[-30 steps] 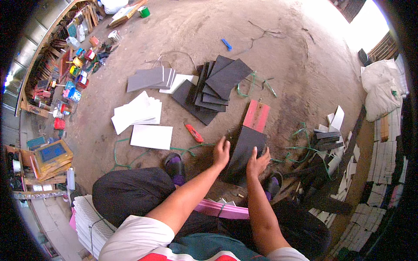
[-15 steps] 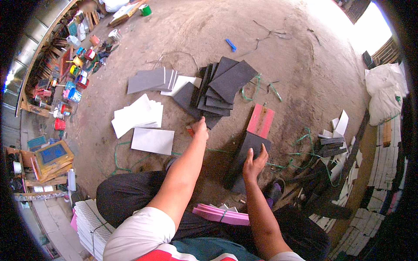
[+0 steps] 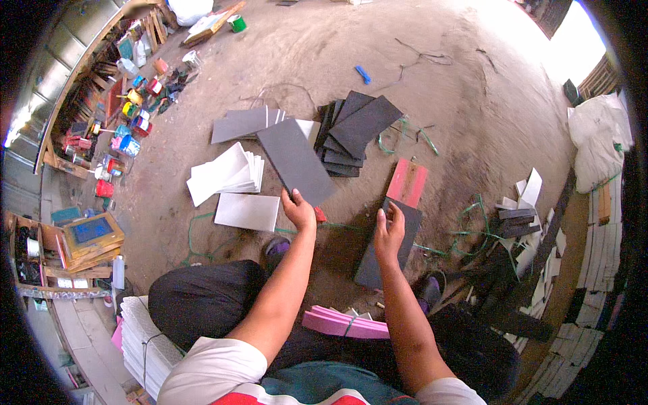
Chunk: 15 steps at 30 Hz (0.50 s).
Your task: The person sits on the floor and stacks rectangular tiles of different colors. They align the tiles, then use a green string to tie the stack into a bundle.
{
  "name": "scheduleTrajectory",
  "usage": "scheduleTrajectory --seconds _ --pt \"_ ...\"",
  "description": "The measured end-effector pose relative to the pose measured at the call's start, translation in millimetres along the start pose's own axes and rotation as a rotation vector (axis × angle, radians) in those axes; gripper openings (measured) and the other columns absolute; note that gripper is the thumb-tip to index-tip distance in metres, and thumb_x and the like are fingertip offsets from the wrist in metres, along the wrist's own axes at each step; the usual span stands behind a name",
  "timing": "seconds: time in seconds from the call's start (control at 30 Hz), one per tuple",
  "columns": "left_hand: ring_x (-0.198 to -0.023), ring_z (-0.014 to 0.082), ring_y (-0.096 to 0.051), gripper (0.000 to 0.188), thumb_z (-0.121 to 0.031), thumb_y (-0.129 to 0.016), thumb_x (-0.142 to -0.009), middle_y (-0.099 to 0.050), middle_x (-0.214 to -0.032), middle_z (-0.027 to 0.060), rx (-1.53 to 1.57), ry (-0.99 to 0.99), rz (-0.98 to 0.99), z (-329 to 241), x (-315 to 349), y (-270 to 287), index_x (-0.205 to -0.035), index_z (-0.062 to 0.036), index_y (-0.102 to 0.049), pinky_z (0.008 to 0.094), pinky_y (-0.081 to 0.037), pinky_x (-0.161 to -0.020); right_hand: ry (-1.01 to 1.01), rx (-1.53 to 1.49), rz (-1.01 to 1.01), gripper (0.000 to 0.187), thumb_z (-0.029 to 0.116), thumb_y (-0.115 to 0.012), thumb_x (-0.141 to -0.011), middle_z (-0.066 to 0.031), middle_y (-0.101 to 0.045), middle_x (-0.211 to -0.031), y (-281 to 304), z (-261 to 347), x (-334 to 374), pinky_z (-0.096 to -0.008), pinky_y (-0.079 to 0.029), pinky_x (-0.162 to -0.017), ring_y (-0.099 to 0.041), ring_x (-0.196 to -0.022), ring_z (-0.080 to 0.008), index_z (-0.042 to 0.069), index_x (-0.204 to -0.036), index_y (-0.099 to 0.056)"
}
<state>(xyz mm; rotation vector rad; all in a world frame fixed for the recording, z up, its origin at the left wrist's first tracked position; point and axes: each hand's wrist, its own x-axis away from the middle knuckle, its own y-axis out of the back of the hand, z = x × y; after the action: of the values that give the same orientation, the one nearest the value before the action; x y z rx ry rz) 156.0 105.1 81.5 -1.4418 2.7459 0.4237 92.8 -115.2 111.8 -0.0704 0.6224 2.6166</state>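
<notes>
My left hand grips the near corner of a dark grey rectangular sheet, thumb on top, holding it tilted above the floor. Behind it lies a fanned pile of black sheets. My right hand is over a long black block, fingers loosely apart and nothing gripped in them; whether it touches the block I cannot tell. Just beyond that block sits a red board with a brown strip down its middle. To the left are white sheets, a single white sheet and grey sheets.
Pink sheets tied with green string lie by my lap. Paint cans crowd the left side. Offcuts and tangled green strapping lie at right, near a white sack. A blue tool-like object rests farther off.
My left hand has lifted a dark sheet away from the black pile and brought it nearer, slightly left. My right hand has shifted a little left over the block. The view has moved slightly.
</notes>
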Motion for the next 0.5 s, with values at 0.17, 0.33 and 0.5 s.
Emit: scheduleTrajectory --seconds 0.17,0.33,0.5 --pt "-0.147 0.0310 -0.036 0.057 -0.014 -0.052 -0.103 -0.035 -0.161 0.0204 0.164 -0.048 0.572 -61.5 43.3 -1.7 -0.154 0.0020 -0.035 0.0382 -0.025 -0.121 -0.048 -0.119 0.040 0.044 0.025 -0.068 -0.099 -0.0140 -0.065 -0.119 27.9 7.2 -26.9 -0.0359 -0.050 -0.094 -0.063 -0.108 -0.0226 0.001 -0.135 -0.056" --pt "-0.144 0.0295 -0.042 0.055 -0.014 -0.054 -0.102 -0.043 -0.156 0.0198 0.251 -0.111 0.888 -75.1 132.8 -7.6 -0.153 -0.0003 -0.040 0.0381 -0.030 -0.119 -0.276 -0.343 0.008 0.055 0.023 -0.070 -0.097 -0.0171 -0.059 -0.137 77.5 1.5 -53.7 -0.0376 -0.046 -0.104 -0.059 -0.121 -0.0261 0.003 -0.144 -0.050" --pt "-0.129 0.0336 -0.056 0.056 -0.021 -0.063 -0.099 -0.057 -0.142 0.0209 0.177 -0.103 1.032 -88.8 182.3 7.6 -0.147 0.0007 -0.045 0.0411 -0.041 -0.110 -0.215 -0.348 -0.102 0.057 0.015 -0.069 -0.096 -0.0173 -0.057 -0.140 120.2 -45.4 -43.0 -0.0383 -0.043 -0.107 -0.056 -0.125 -0.0274 0.002 -0.147 -0.049"
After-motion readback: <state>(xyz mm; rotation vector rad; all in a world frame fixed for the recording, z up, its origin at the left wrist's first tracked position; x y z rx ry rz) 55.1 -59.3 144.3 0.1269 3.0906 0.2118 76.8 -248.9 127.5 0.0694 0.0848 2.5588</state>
